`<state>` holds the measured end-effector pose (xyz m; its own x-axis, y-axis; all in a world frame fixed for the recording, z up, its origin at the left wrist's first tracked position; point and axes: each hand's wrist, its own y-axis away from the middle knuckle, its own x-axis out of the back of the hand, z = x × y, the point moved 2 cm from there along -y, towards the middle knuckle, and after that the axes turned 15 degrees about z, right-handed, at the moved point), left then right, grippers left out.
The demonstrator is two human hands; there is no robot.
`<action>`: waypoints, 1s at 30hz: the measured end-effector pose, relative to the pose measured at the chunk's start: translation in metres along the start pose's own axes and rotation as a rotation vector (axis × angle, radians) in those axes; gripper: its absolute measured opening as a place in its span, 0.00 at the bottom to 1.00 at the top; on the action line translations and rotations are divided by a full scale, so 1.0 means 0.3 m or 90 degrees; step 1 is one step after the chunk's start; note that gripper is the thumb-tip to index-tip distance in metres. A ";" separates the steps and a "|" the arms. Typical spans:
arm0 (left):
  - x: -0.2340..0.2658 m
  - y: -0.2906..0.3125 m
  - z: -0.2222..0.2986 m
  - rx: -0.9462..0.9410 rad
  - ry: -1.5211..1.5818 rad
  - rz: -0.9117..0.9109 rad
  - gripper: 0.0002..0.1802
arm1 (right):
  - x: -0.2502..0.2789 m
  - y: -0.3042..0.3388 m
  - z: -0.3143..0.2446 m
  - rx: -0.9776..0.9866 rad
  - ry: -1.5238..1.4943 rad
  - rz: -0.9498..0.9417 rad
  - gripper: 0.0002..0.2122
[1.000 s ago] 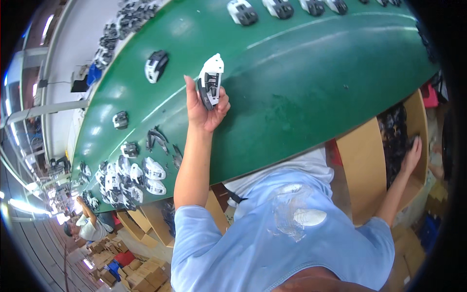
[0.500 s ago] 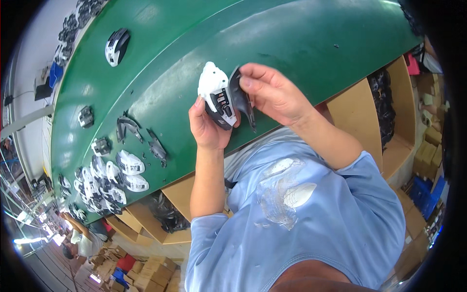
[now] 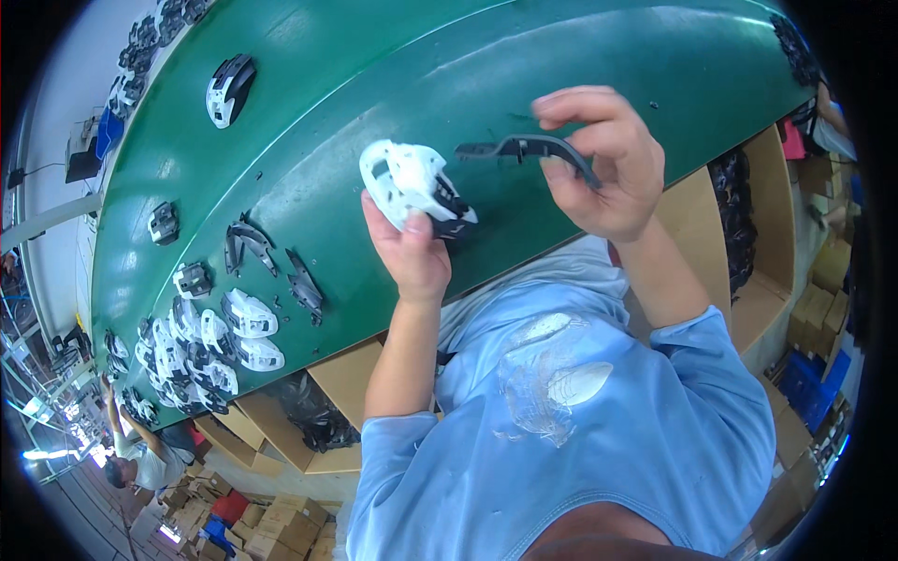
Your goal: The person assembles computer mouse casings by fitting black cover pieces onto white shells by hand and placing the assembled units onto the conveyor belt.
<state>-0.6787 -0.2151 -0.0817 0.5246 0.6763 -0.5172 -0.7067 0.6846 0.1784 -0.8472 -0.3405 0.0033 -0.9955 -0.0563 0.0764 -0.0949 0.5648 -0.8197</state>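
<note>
My left hand is closed round a white and black plastic shell, tilted above the green table. To its right, a curved dark plastic side panel is pinched between the thumb and fingers of my right hand. The panel is apart from the shell, with a gap between them. Its right end lies partly within my curled fingers.
Several white shells are heaped at the table's left end. Near them lie loose dark panels and a small black part. An assembled shell sits farther back. Wooden shelves run under the near edge; a person is at lower left.
The dark panel has moved away from the shell to the right and turned from upright to roughly level. My left hand has tipped the shell over, showing another side.
</note>
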 end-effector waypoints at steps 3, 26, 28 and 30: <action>-0.023 0.020 0.011 -0.090 -0.005 -0.053 0.41 | -0.015 -0.007 -0.020 -0.050 0.025 -0.092 0.10; -0.052 0.059 -0.006 -0.101 -0.009 -0.087 0.35 | -0.082 0.122 -0.018 -0.270 -0.131 -0.137 0.13; -0.055 0.071 -0.013 -0.132 -0.042 -0.085 0.33 | -0.077 0.144 -0.016 -0.362 -0.150 -0.100 0.13; -0.063 0.069 -0.011 -0.119 -0.025 -0.082 0.33 | -0.077 0.140 -0.026 -0.344 -0.136 -0.101 0.13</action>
<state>-0.7048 -0.2146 -0.0711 0.6318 0.5986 -0.4924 -0.7060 0.7066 -0.0469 -0.8281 -0.3092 -0.0286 -0.9518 -0.3066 0.0117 -0.2856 0.8713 -0.3991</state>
